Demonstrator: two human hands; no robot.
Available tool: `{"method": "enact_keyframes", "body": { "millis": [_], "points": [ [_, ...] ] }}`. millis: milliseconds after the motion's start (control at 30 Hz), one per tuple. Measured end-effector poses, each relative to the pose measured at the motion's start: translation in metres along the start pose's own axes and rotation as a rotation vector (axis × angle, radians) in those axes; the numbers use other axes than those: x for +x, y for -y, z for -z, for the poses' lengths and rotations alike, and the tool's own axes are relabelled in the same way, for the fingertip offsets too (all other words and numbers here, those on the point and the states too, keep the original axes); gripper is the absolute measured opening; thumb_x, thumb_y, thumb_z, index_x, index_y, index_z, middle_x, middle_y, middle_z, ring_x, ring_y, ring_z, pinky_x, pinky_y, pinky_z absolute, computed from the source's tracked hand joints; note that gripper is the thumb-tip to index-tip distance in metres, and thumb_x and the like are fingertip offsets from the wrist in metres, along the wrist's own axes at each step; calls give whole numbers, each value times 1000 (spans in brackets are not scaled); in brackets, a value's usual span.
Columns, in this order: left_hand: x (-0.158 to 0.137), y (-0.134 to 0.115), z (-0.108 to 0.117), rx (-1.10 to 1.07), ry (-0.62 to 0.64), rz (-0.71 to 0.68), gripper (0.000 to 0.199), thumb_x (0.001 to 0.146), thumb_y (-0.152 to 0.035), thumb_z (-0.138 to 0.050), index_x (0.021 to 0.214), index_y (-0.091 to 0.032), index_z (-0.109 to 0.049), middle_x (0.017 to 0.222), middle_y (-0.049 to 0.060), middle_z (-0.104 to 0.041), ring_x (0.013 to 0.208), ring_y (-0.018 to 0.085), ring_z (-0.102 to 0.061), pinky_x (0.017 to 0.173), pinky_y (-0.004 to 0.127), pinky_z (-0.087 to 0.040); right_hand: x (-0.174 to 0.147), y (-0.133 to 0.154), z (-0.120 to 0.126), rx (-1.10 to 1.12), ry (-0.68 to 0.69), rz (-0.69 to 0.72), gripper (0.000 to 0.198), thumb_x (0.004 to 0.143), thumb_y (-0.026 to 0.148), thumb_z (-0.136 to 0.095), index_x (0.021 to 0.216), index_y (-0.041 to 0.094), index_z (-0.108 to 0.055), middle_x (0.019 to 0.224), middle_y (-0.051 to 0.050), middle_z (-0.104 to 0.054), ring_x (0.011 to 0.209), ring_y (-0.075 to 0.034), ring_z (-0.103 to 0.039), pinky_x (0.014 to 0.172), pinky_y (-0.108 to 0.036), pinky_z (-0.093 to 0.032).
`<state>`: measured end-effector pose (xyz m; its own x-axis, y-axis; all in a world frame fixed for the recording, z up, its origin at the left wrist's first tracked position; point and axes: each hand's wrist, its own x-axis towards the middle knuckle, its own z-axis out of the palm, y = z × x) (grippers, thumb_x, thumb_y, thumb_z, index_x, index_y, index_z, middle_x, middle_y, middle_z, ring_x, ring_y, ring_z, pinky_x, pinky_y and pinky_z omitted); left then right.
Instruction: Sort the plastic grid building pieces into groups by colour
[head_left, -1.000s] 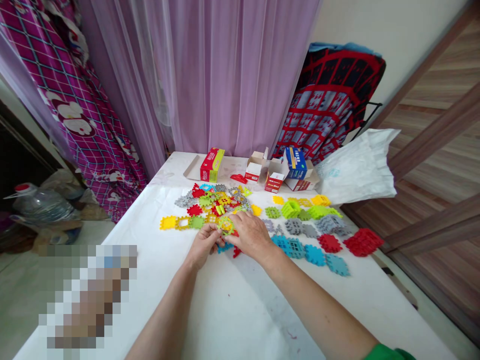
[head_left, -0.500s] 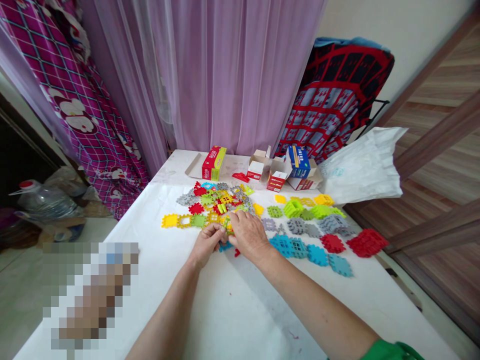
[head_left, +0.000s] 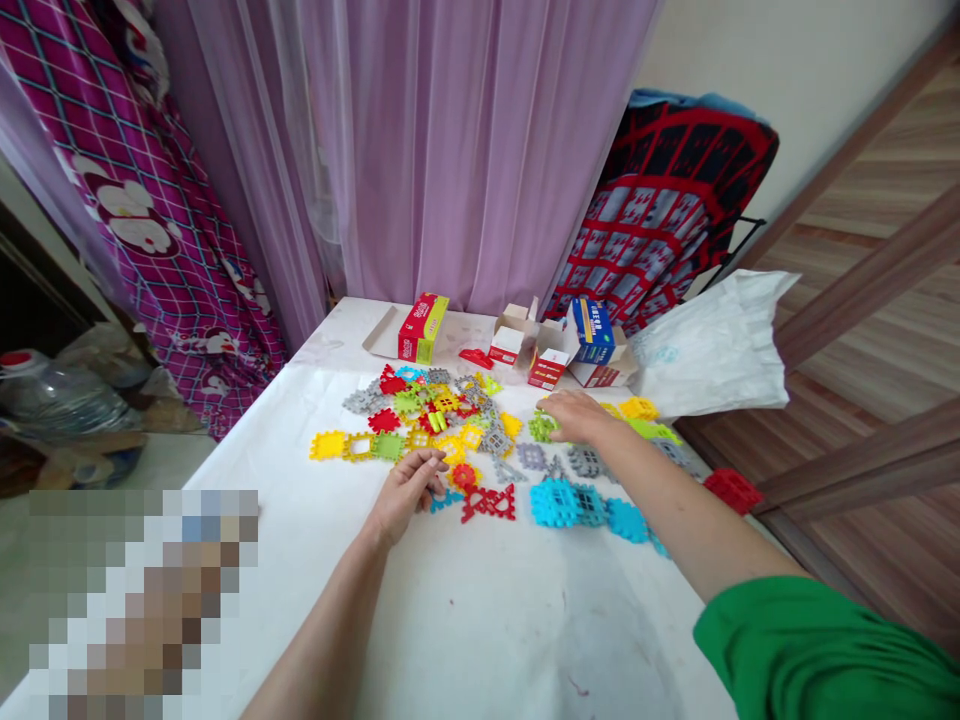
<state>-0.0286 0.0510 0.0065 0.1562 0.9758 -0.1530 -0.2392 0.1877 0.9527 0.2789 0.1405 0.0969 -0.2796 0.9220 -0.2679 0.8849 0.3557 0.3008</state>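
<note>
Interlocking plastic pieces point(head_left: 442, 403) lie spread over the white table point(head_left: 465, 620), heaped left of centre toward the far edge, with groups sorted by colour reaching toward the right edge. A white bag point(head_left: 712, 350) slumps across the far right corner; if it slides, it could push against the yellow pieces point(head_left: 637, 408) beside it.

The right forearm point(head_left: 675, 490) crosses above the grey and blue groups, so a low sweep of the arm or the green sleeve point(head_left: 810, 640) could drag those rows out of order. Cartons stand along the far edge, among them a blue box point(head_left: 592, 325); a knock there would probably topple the light card.

The left hand point(head_left: 409, 490) has its fingers curled together beside the heap; whether it pinches anything cannot be told. The right hand point(head_left: 574, 415) reaches down at a green piece point(head_left: 540, 427), and whether it grips or merely touches it is hidden.

A red stack point(head_left: 733, 490) sits just beside the right edge, where an elbow bump could tip it off. Near the left fingers, a red toothed piece point(head_left: 488, 502) could be snagged, since its projections look ready to catch its neighbours.
</note>
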Motion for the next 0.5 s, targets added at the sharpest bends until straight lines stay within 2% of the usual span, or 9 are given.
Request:
{"method": "enact_keyframes", "body": {
  "millis": [267,500],
  "points": [
    [1,2,1,-11,0,-11,51,67,-60,-73,94,-17,-66,82,4,-68,52,8,-57,38,18,-32,11,6,-8,-39,92,0,48,73,25,-72,119,18,-63,125,-15,-63,119,-31,-55,98,-40,-39],
    [2,1,1,-11,-3,1,53,65,-61,-75,94,-17,-65,83,4,-68,52,9,-57,38,18,-34,15,5,-16,-27,102,-6,54,71,22,-70,125,20,-59,130,-14,-61,120,-30,-55,99,-40,-38]
  ]
}}
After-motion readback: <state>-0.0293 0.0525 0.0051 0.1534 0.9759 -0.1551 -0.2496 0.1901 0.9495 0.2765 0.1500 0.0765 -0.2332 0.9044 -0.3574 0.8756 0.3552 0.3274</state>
